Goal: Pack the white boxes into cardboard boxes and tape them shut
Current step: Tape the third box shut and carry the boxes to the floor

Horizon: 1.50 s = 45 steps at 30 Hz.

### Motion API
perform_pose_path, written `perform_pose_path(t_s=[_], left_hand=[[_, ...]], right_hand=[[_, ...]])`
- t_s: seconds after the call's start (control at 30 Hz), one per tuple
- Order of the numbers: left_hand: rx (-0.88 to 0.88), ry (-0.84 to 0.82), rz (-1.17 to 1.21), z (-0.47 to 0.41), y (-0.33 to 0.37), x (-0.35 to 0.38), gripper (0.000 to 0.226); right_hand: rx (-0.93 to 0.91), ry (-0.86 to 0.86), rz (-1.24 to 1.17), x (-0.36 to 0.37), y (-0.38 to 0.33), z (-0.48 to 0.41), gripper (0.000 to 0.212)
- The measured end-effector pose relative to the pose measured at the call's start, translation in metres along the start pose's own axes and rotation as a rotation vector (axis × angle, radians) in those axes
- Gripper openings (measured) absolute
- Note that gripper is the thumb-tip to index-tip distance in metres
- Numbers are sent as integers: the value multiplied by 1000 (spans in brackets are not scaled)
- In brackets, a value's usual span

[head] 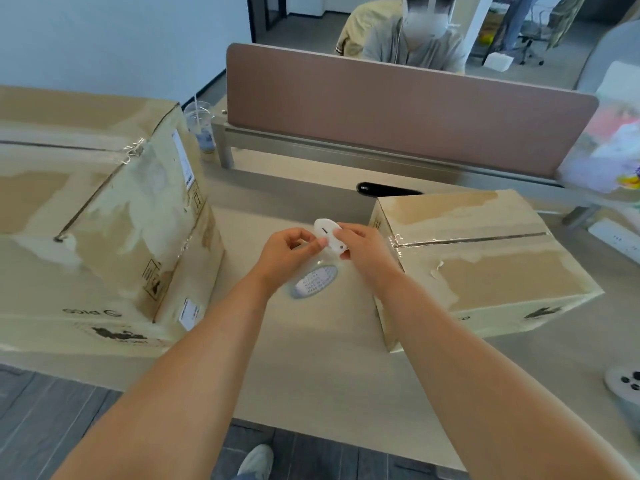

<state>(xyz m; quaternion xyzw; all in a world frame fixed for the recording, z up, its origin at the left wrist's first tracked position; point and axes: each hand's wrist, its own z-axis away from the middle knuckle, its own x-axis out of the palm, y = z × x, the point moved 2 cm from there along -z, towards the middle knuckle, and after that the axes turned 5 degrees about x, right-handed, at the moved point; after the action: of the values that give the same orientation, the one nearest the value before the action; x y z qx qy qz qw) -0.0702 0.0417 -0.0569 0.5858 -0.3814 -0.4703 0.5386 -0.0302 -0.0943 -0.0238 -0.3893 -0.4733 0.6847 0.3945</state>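
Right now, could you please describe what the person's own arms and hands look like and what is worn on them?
The left forearm and right forearm are bare, with no sleeves in view. The left hand and right hand wear no gloves, and I see no watch, bracelet or ring on the sides that show.

The left hand point(289, 252) and right hand point(362, 249) are bare. The one nail that shows clearly, on the left thumb, is short and plain. Back from the fingers, the left forearm point(194, 358) and right forearm point(467, 341) are bare and smooth down to the lower edge. Far behind the fingers, between the forearms, is a pale grey-white sneaker point(257, 459) with a rounded toe. A sliver of blue cloth point(246, 476) shows at its ankle end.
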Motion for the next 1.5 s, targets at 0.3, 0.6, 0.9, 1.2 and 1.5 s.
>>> perform_pose_path(t_s=[0.3, 0.6, 0.9, 1.2, 1.5], left_hand=[[-3, 56, -137, 5, 25, 12, 49], [48, 158, -372, -6, 40, 11, 53], [-55, -126, -792, -52, 5, 14, 24], [-4, -325, -1212, -131, -47, 32, 28], [-61, -359, -1415, -176, -81, 37, 44]], right_hand=[[-51, -40, -130, -24, -6, 4, 26], [-120, 222, 526, -95, -3, -27, 42], [-107, 69, 1299, -115, 29, -58, 50], [-14, 97, 1194, -93, 27, -97, 53], [42, 150, 1154, -76, 13, -131, 56]])
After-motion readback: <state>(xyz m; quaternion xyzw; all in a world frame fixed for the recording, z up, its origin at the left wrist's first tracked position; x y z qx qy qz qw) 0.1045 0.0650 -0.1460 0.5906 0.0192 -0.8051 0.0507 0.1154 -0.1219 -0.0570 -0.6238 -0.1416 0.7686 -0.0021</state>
